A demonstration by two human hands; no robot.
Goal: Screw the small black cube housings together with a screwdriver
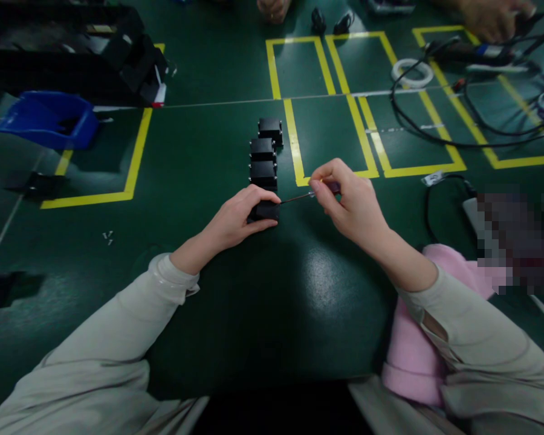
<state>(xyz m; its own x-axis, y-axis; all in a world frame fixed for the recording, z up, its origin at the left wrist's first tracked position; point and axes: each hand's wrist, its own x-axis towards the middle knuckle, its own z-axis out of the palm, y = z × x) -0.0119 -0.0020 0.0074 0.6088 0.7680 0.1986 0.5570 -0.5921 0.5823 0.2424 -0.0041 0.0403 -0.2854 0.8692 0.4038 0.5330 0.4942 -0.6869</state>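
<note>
Several small black blocks stand in a column on the green table, among them a middle block (263,173) and the far block (270,129). My left hand (239,219) is closed on the nearest black block (267,211), fingers at its far and near sides. Pinched in my right hand (350,202) is a screwdriver (298,197), whose thin shaft points left. Its tip meets the right side of the held block, close to my left fingertips. Most of the handle is hidden by my right fingers.
A blue bin (49,121) and a black rack (72,60) are at the left, with small screws (107,237) nearer. At the right lie black cables (428,130), a white tape ring (411,73) and pink cloth (412,362). Another person's hands show at the far edge.
</note>
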